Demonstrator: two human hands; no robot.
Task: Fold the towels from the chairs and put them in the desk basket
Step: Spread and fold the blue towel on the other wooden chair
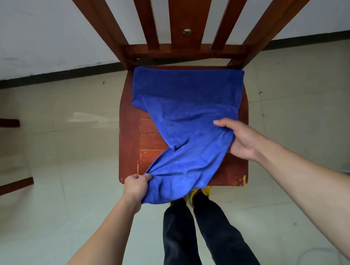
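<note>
The blue towel (188,102) lies on the wooden chair (128,125) seat, far part flat, near part lifted and twisted, so folding looks barely begun. The left hand (135,185) curls its fingers around the near corner; the right hand (240,140) pinches the right edge between thumb and fingers. No basket is in view, so this 1 towel's fold and delivery remain.

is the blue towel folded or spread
Partly folded: the blue towel lies doubled on the chair; left hand and right hand grip its rumpled near end.
</note>
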